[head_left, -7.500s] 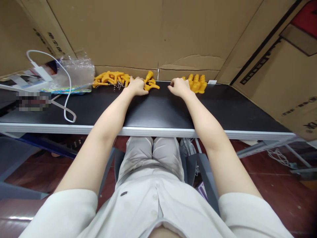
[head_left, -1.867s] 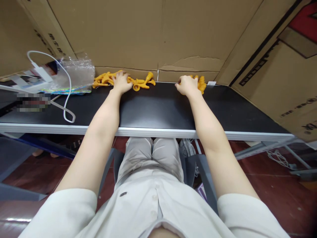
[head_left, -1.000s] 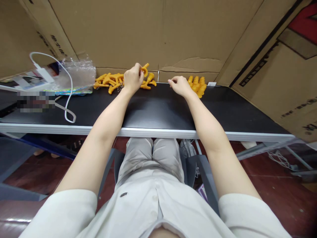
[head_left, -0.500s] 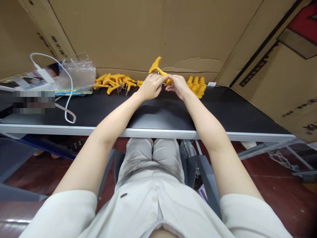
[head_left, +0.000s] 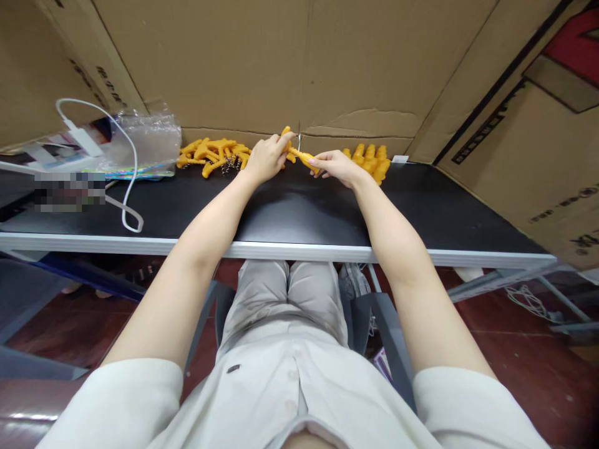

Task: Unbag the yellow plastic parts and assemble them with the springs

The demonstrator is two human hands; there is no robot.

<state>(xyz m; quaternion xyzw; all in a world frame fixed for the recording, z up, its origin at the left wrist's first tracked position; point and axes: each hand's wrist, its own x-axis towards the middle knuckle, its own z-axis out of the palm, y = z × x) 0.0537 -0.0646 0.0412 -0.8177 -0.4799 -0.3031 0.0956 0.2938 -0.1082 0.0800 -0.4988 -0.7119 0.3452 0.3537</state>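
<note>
My left hand (head_left: 267, 157) is closed around the T-shaped handle of a yellow corkscrew (head_left: 286, 131), above the back of the black table. From the handle the shaft runs right and slightly down to a yellow sleeve (head_left: 307, 159). The fingers of my right hand (head_left: 340, 167) pinch that sleeve at its far end. Whether the metal spiral sits inside the sleeve is hidden. Left of my left hand lies a heap of yellow corkscrews (head_left: 218, 149), several with bare metal spirals. Beyond my right hand stand rows of yellow corkscrews or sleeves (head_left: 372, 163); I cannot tell which.
A cardboard wall (head_left: 243, 68) rises right behind the black tabletop (head_left: 309, 218). Clear plastic bags (head_left: 147, 140) and a white cable (head_left: 135, 168) lie at the left. A small white piece (head_left: 400, 159) sits at the back right.
My left hand has shifted left and taken hold of the corkscrew's handle, which has tipped down from its raised position. My right hand is slightly lower, still at the sleeve.
</note>
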